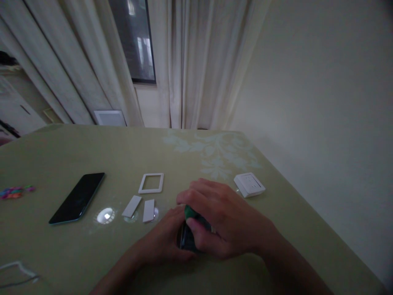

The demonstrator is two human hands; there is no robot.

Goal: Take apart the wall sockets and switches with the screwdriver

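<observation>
The right hand's (224,217) thumb and forefinger are closed in a pinch on a small green piece (190,212), the other fingers bunched above it; a grip that high probably serves for fine control. Directly below, a dark block (188,238) rests on or just above the bench (123,155), low in the middle of the view, mostly covered by both hands. The left hand (168,237) curves around its left side, thumb at the near edge, seemingly bracing it against the other hand's push; its far fingers are hidden, so I cannot tell how tight they are. Whether the green piece joins the block is also hidden. Just left of the hands lie 2 white plates (132,206) (149,210), with a white square frame (150,191) beyond them, likely laid flat to stay within reach. A white socket unit (249,184) sits to the right. Farther left lie a black phone (78,198) and small coloured pieces (14,192), perhaps set aside from the working spot.
</observation>
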